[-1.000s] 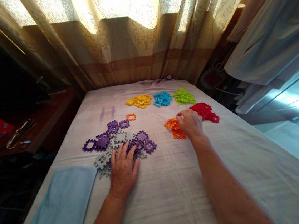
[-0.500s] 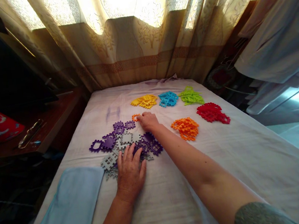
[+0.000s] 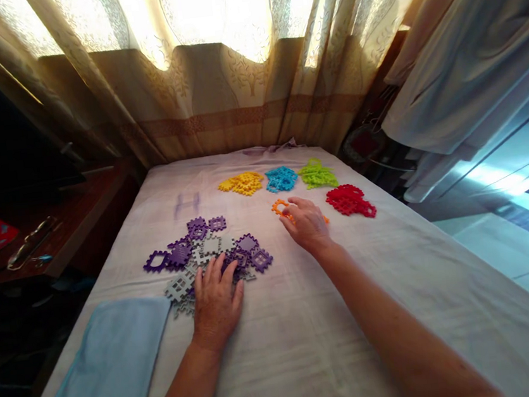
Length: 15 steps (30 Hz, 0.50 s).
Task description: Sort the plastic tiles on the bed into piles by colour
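Between the fingers of my right hand (image 3: 306, 224) is an orange interlocking tile (image 3: 279, 207) with a round hole and notched edges. The hand hovers at the orange pile, which it mostly hides. My left hand (image 3: 216, 299) lies with fingers spread on the near side of a mixed heap of grey tiles (image 3: 179, 286) and purple tiles (image 3: 179, 253). Its fingertips touch the heap. A few purple pieces (image 3: 260, 259) lie at the heap's right edge.
Across the back of the cloth-covered table (image 3: 310, 346) are a yellow pile (image 3: 242, 184), a blue pile (image 3: 281, 179) and a green pile (image 3: 318, 173). A red pile (image 3: 351, 201) sits to the right. At the front left lies a folded light-blue cloth (image 3: 102, 363).
My right hand has carried the orange tile from beside the purple and grey heap rightwards to the orange pile. The left hand stays on the heap. The view has shifted slightly right.
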Tool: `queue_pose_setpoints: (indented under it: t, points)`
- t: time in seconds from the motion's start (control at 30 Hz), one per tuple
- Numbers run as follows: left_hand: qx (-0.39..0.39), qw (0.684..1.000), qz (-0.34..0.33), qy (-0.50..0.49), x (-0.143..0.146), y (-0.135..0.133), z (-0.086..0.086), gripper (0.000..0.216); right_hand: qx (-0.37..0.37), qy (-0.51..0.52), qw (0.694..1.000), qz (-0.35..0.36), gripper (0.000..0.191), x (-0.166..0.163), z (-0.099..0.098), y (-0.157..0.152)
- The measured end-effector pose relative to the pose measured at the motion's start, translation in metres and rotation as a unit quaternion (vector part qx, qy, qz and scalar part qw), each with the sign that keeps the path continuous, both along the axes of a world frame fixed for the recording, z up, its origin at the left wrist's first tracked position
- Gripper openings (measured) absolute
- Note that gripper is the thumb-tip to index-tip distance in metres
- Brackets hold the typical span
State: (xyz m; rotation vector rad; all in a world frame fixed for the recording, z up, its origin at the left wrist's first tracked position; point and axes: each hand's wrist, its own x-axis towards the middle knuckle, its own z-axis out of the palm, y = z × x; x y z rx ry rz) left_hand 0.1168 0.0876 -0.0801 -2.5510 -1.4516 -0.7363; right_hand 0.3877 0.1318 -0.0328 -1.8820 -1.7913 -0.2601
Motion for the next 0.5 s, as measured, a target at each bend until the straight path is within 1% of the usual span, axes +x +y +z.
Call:
queue_pose_setpoints:
  t: [0.1,0.2,0.33,0.43,0.47,0.5]
  points:
    - [-0.003,1.000,0.000,-0.002,0.000,0.001,-0.001,0.039,0.034,0.002,0.998,-0.057,0.020,0.030,-0.009,-0.031]
    - [-0.002,1.000,0.001,-0.004,0.001,0.002,-0.001,0.040,0.042,-0.006,0.995,-0.086,0.020,0.045,-0.020,-0.053]
    - [-0.001,1.000,0.001,-0.008,0.001,0.002,0.000,0.039,0.035,-0.005,0.995,-0.095,0.020,0.047,-0.031,-0.064]
    - [0.000,1.000,0.002,-0.006,0.002,0.001,0.001,0.039,-0.004,0.007,0.996,-0.094,0.021,0.041,-0.035,-0.065]
    - [0.001,1.000,0.004,-0.004,0.002,0.001,0.001,0.039,-0.014,0.012,0.995,-0.093,0.024,0.039,-0.036,-0.064]
    - [0.002,1.000,0.005,-0.003,0.002,0.001,0.001,0.039,-0.021,0.016,0.995,-0.092,0.032,0.037,-0.036,-0.064]
